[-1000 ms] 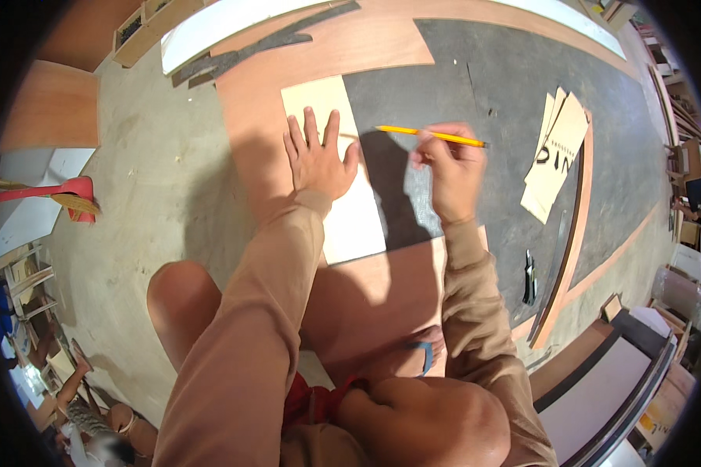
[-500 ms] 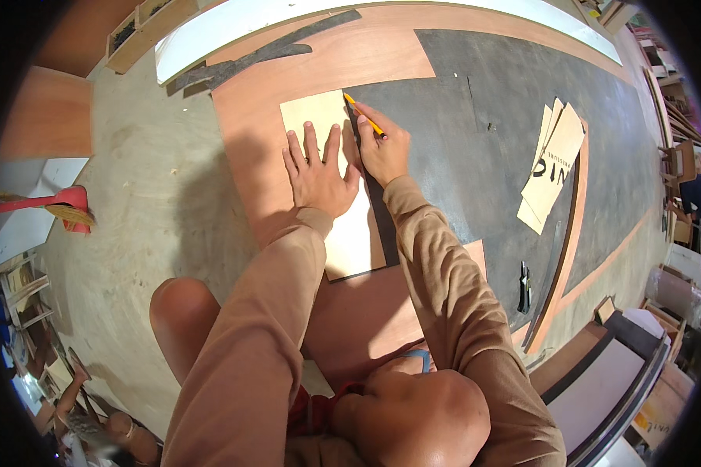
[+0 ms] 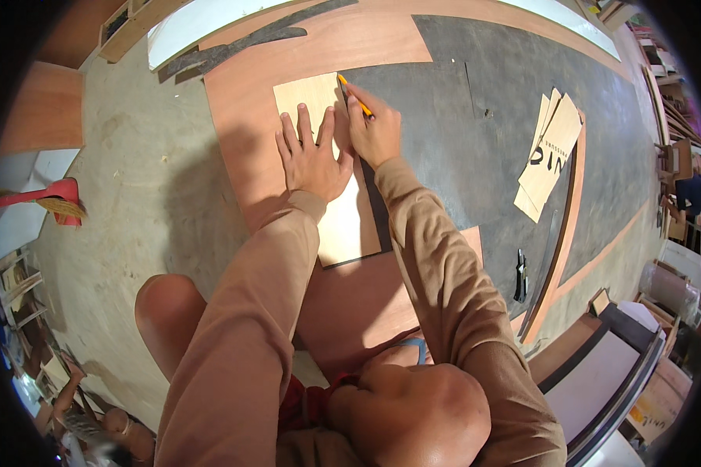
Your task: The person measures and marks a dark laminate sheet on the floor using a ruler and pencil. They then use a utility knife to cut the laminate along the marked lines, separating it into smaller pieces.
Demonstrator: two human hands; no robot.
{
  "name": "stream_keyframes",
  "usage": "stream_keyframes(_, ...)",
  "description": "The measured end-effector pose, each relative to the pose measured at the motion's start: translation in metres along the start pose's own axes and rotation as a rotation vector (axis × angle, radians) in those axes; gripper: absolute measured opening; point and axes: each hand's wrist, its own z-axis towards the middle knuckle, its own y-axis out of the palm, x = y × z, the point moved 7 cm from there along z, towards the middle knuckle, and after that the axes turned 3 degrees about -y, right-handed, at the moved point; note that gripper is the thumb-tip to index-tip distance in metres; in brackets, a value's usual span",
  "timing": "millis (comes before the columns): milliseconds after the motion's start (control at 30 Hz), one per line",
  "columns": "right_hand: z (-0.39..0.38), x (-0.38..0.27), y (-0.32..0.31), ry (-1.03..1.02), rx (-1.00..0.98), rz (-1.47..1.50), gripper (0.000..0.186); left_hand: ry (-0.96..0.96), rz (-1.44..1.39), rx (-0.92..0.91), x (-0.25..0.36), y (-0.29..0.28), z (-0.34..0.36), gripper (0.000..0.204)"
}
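Observation:
My left hand [image 3: 315,162] lies spread on a pale rectangular board [image 3: 345,226], which rests across dark grey sheeting [image 3: 444,124] and reddish plywood [image 3: 241,140]. My right hand [image 3: 375,128] grips a yellow pencil [image 3: 343,80], its tip at the board's top right corner, just beside the long edge. To the right, several pale offcuts [image 3: 541,183] with black markings lie fanned on the dark sheet. A black utility knife [image 3: 521,276] lies lower right, near a long wooden strip [image 3: 565,241] and a thin metal straightedge.
Dark scraps [image 3: 234,54] and a white panel [image 3: 171,35] lie at the top. A red dustpan [image 3: 62,191] and brush [image 3: 62,207] sit left. Another person [image 3: 78,420] is at lower left, another [image 3: 689,194] at far right. Framed panels [image 3: 600,389] lie lower right.
My right hand has swung left with the pencil from over the dark sheet to the pale board's edge, its tip now at the top corner. My left hand remains spread on the board.

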Motion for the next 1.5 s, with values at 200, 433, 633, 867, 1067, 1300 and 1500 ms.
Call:
stream_keyframes(200,-0.003,-0.006,0.001,-0.036,-0.017,-0.029,0.026,0.012,-0.056,0.018,-0.004,-0.002,-0.002,0.083)
stream_keyframes(433,-0.009,-0.007,-0.004,-0.043,-0.002,-0.024,0.025,0.016,-0.039,0.032,-0.001,-0.003,-0.002,0.082)
stream_keyframes(633,-0.001,-0.010,-0.006,-0.084,-0.036,-0.124,0.025,0.018,-0.049,0.067,-0.001,-0.001,-0.002,0.074)
stream_keyframes(867,-0.048,-0.041,-0.036,-0.029,-0.142,-0.142,0.023,0.024,0.013,0.085,-0.006,0.000,-0.005,0.064)
stream_keyframes(1067,-0.096,-0.058,-0.068,0.060,-0.183,-0.146,0.021,0.018,0.008,0.106,-0.003,0.006,-0.004,0.063)
stream_keyframes(1300,-0.163,-0.076,-0.106,0.148,-0.250,-0.177,0.020,-0.008,0.018,0.127,-0.008,0.015,-0.004,0.063)
stream_keyframes(1500,-0.209,-0.093,-0.136,0.258,-0.326,-0.182,0.020,-0.010,0.101,0.113,-0.011,0.021,-0.002,0.063)
